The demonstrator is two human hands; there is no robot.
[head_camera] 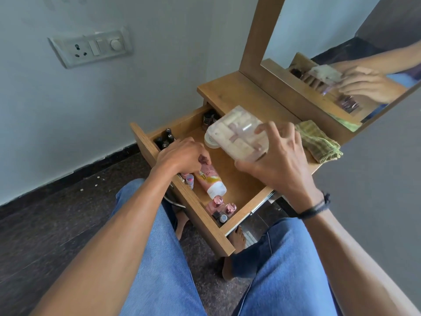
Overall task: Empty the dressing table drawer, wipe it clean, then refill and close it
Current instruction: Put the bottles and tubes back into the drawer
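The wooden drawer (pixel 246 192) of the dressing table stands pulled open in front of my knees. My right hand (pixel 280 160) grips a clear plastic box (pixel 239 133) with pale compartments, held above the drawer's far right side. My left hand (pixel 182 156) reaches into the drawer and pinches the crimped end of a pink tube (pixel 211 181) lying on the drawer floor. Dark nail polish bottles (pixel 165 139) stand in the far left corner. Small pink bottles (pixel 219 207) sit at the near corner. A white round jar (pixel 210 142) lies under the box.
A folded green cloth (pixel 319 142) lies on the table top (pixel 239 96) to the right of the drawer. The mirror (pixel 341 53) rises behind it. A wall switch panel (pixel 91 47) is at the left. My legs in jeans are below the drawer.
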